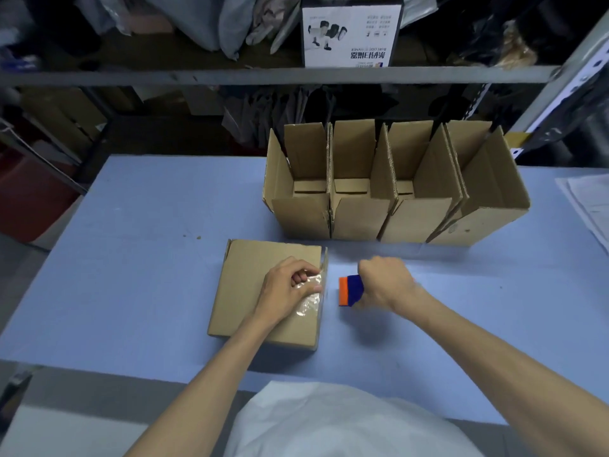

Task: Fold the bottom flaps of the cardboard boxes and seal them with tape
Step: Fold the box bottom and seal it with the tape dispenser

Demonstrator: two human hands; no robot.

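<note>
- Box (260,291) lies on the near part of the blue table (131,242), closed brown face up, straight ahead of the person.
- Tape (309,300): a clear, wrinkled strip on the box top at its right edge, running near to far. It shines in the light.
- Left hand (290,288) rests on the box over the tape. Fingers are curled in, and the thumb and fingertips pinch the strip against the cardboard.
- Right hand (385,283) is just right of the box, above the table, and slightly blurred. It is a tight fist wrapped round the dispenser (349,290), knuckles up.
- The dispenser is blue with an orange end. The orange end points at the box's right edge, near it but apart. I cannot tell whether any tape spans the gap.
- Row of four boxes (389,199) stands at the far right of the table, tops open, flaps upright, sides touching. The rightmost one leans out to the right.
- Papers (586,206) lie at the table's right edge.
- A grey shelf (230,75) runs behind the table and carries a white printed carton (351,31) among bagged goods.
- White cloth (329,423) on the person's front fills the bottom of the view.
</note>
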